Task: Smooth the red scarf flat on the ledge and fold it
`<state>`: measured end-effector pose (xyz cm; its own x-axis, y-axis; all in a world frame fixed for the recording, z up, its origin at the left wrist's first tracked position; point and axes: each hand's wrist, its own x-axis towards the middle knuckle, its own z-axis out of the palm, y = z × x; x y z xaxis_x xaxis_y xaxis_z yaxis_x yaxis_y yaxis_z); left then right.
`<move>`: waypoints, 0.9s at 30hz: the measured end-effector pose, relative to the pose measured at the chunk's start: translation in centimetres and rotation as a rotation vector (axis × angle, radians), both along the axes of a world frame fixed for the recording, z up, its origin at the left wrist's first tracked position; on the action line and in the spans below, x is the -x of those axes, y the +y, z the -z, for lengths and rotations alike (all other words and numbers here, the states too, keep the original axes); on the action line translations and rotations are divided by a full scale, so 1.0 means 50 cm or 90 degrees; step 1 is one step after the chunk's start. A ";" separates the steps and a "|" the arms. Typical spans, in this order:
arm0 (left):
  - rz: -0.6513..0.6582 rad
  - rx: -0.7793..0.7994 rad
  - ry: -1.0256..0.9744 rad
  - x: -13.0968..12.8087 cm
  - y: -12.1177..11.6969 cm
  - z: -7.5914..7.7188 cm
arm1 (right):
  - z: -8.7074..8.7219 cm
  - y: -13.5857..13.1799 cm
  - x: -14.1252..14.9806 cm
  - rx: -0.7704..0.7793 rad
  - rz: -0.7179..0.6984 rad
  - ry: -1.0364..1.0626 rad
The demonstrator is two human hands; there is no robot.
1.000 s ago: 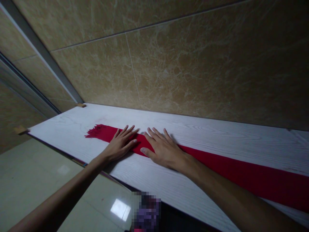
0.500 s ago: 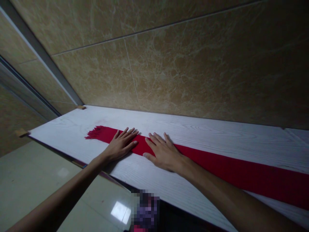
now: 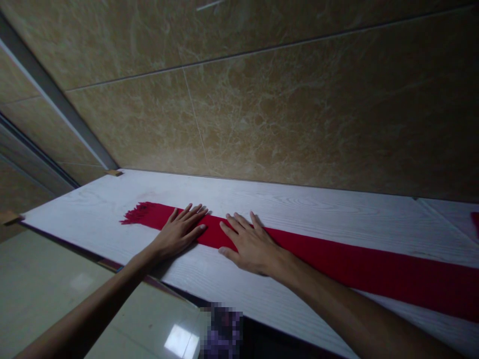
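A long red scarf (image 3: 359, 269) lies stretched along a white wood-grain tabletop (image 3: 322, 214), its fringed end (image 3: 134, 213) at the left. My left hand (image 3: 179, 232) rests flat on the scarf close to the fringe, fingers stretched out. Just to its right, my right hand (image 3: 249, 244) also lies flat on the scarf, fingers spread. Neither hand grips the cloth. The scarf runs on to the right, out of the picture.
A brown marble-tiled wall (image 3: 262, 99) rises directly behind the tabletop. A glossy tiled floor (image 3: 56, 294) lies below the table's near edge at the left. A small wooden block (image 3: 113, 173) sits at the far left corner. A bit of red (image 3: 475, 219) shows at the right edge.
Both hands stay flat on the scarf, side by side. The right hand has slid slightly toward me. The view has shifted a little to the right and up.
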<state>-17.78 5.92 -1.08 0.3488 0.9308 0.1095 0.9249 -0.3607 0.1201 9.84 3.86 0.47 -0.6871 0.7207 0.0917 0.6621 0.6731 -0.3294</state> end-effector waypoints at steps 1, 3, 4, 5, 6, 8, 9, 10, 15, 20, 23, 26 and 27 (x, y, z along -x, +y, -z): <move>-0.001 0.001 -0.002 -0.002 -0.001 -0.001 | -0.004 0.003 -0.002 0.006 -0.004 0.001; -0.010 0.012 -0.002 -0.006 -0.003 -0.006 | -0.019 0.008 -0.006 0.012 -0.004 0.017; -0.015 0.021 0.001 -0.009 -0.004 -0.009 | -0.026 0.011 -0.008 0.009 0.001 0.029; -0.021 0.028 0.004 -0.011 -0.005 -0.011 | -0.030 0.013 -0.009 0.004 0.009 0.039; -0.025 0.033 0.006 -0.013 -0.006 -0.013 | -0.031 0.014 -0.011 0.002 0.016 0.043; -0.028 0.036 0.009 -0.015 -0.007 -0.015 | -0.023 0.013 -0.013 0.005 0.024 0.026; -0.027 0.035 0.008 -0.015 -0.007 -0.015 | -0.018 0.011 -0.014 0.011 0.021 0.011; -0.026 0.034 0.008 -0.015 -0.007 -0.014 | -0.015 0.010 -0.014 0.021 0.017 -0.002; -0.026 0.036 0.013 -0.011 -0.005 -0.010 | -0.056 0.010 -0.022 0.017 0.031 0.029; -0.024 0.035 0.013 -0.012 -0.005 -0.011 | -0.054 0.013 -0.025 -0.030 0.037 0.032; -0.035 0.041 0.018 -0.014 -0.005 -0.010 | -0.025 0.009 -0.022 0.006 0.010 -0.017; -0.036 0.048 0.019 -0.015 -0.006 -0.011 | -0.029 0.010 -0.023 0.006 0.013 -0.003; -0.034 0.049 0.018 -0.015 -0.006 -0.012 | -0.033 0.011 -0.024 -0.002 0.018 0.007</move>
